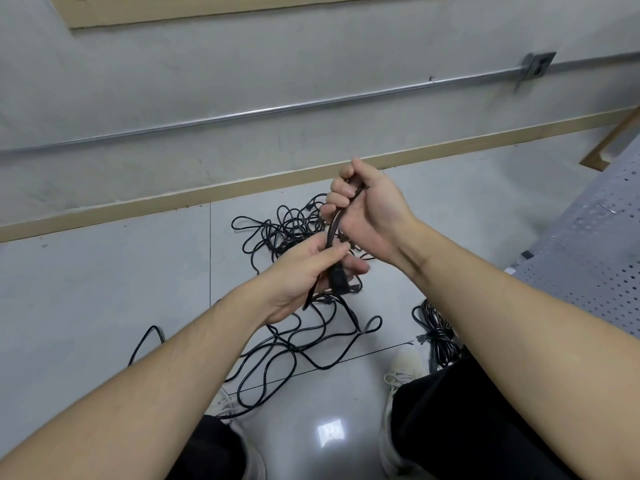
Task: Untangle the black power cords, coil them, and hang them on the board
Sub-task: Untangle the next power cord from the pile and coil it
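Between both hands, taut cord

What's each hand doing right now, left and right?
Left hand: grips the black power cord near its plug end.
Right hand: grips the same cord higher up, fingers curled round it.

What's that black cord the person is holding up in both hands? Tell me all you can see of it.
The held cord is thin, black and glossy, like rubber-coated cable. The right hand grips its upper stretch; the left hand pinches it lower down, just above a chunky black plug at its end. It runs nearly upright between the hands, above the tangled pile on the floor. Whether it joins that pile is unclear.
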